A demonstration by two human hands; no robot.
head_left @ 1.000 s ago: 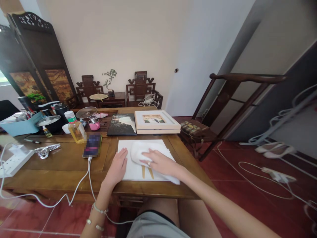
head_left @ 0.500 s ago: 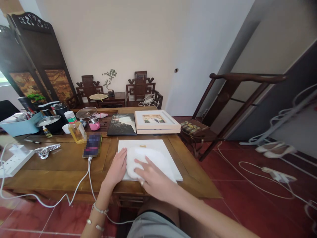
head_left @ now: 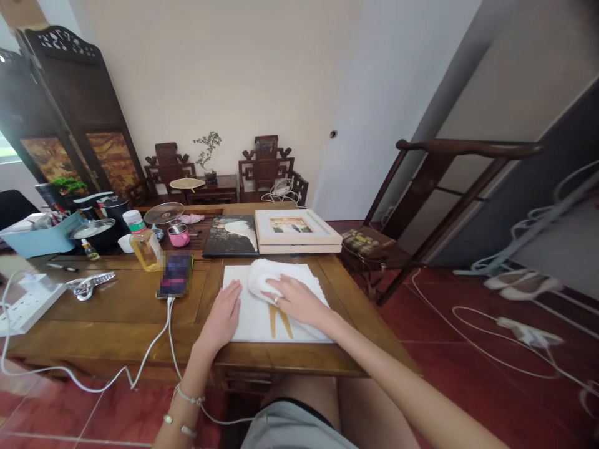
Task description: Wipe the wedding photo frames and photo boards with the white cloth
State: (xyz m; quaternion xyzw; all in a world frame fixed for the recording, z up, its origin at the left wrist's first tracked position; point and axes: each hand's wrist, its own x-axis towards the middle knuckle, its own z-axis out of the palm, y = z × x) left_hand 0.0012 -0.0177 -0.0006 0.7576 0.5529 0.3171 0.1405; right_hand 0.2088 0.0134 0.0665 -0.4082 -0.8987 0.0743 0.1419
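A white canvas panel (head_left: 255,318) with gold strokes lies flat on the wooden table (head_left: 116,318) in front of me. My left hand (head_left: 223,315) rests flat on the panel's left edge, fingers stretched out. My right hand (head_left: 294,299) presses a white cloth (head_left: 262,277) onto the upper middle of the panel, fingers laid over the cloth.
Behind the panel lie a dark picture (head_left: 231,235) and stacked white frames (head_left: 294,231). A phone (head_left: 175,274) with a white cable, an oil bottle (head_left: 143,243), a pink cup (head_left: 178,234), a pot (head_left: 96,231) and a power strip (head_left: 28,299) sit to the left. A wooden chair (head_left: 421,199) stands at the right.
My right hand slid the cloth down toward me over the panel, then back up to the far side, uncovering the gold strokes. My left hand stayed put.
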